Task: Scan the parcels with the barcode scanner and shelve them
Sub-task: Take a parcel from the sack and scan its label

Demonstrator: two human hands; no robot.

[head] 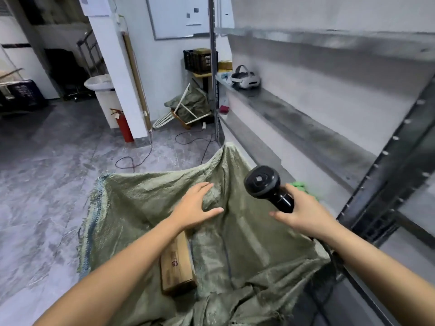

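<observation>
Head view: the fetching step, before any scan. The left hand (pixel 196 208), its grip apart with fingers straight and spread, presses on the green woven sack (pixel 150 208) that lies opened out on the floor beside the metal shelving (pixel 306 128). The right hand (pixel 303 212) has its grip clamped round the handle of the black barcode scanner (pixel 263 182), whose head points up and away from the sack (its cable trails back under the right wrist). One cardboard parcel (pixel 176 267) lies in the sack's folds, just below the left forearm; whether more are buried in the cloth cannot be told. The next move, by judgement, calls for the left hand to lift this parcel label-up and the scanner head to be turned down onto its barcode before shelving.
</observation>
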